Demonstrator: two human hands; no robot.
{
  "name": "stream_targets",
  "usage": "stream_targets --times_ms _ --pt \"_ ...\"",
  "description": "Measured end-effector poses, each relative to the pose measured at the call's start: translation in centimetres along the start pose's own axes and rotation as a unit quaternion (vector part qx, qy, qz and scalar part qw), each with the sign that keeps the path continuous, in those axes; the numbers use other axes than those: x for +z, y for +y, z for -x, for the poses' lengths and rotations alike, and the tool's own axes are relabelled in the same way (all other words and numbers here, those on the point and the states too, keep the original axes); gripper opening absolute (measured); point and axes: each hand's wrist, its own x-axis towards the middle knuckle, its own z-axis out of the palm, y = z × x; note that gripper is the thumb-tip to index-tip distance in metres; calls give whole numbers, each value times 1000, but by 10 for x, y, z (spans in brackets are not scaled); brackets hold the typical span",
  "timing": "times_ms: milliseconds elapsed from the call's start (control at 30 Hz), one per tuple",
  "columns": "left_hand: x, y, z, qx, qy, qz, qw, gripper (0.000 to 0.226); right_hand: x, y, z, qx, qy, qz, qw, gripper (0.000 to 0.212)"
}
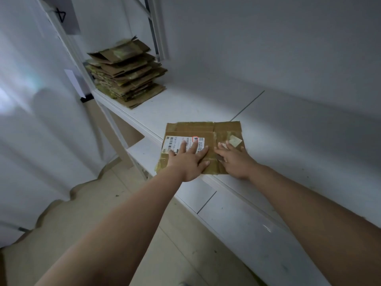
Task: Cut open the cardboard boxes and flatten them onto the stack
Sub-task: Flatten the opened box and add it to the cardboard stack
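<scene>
Head view is showing me both palms pressing down on a flattened cardboard box [203,147] lying at the front edge of the white shelf [268,141], left hand [188,159] with fingers spread straight across the shipping label [183,144], right hand [235,159] with fingers extended flat just beside it at three o'clock. I'm judging this box already cut open and nearly flat, so what's remaining is carrying it to the stack [127,79] sitting well apart at about eleven o'clock on the same shelf. No cutter and no uncut boxes are showing, so I can't tell how many are left.
</scene>
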Motion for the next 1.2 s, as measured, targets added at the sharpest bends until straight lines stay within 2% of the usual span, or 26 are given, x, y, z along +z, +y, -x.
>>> stream_targets --times_ms 100,167,233,333,400,533,700,833,933,1200 --pt "-7 -3 -1 5 22 45 999 56 -9 2 -1 -2 -15 -47 999 44" --pt "-13 -7 1 -15 71 39 997 59 -14 2 -2 10 45 -87 995 35" --pt "-16 -9 5 -95 117 42 988 79 -14 2 -1 63 123 -41 990 34" --pt "-13 -16 11 -249 98 136 954 119 -9 6 0 174 82 -36 981 45" --pt "-9 -22 10 -271 80 195 939 128 -6 6 -3 186 76 -57 978 45" --pt "0 -25 8 -238 104 213 942 114 -10 1 -5 177 171 -102 964 39" --pt "-24 -48 0 -184 209 143 950 108 -24 -17 -17 201 233 -182 934 34" --pt "-60 -93 -4 -121 278 88 949 91 -36 -60 -48 227 289 -192 910 37" --pt "-83 -136 -2 -83 303 89 945 79 -42 -107 -75 258 341 -181 885 38" --pt "-151 -250 5 -10 385 17 923 75 -60 -210 -136 251 433 -196 843 38"
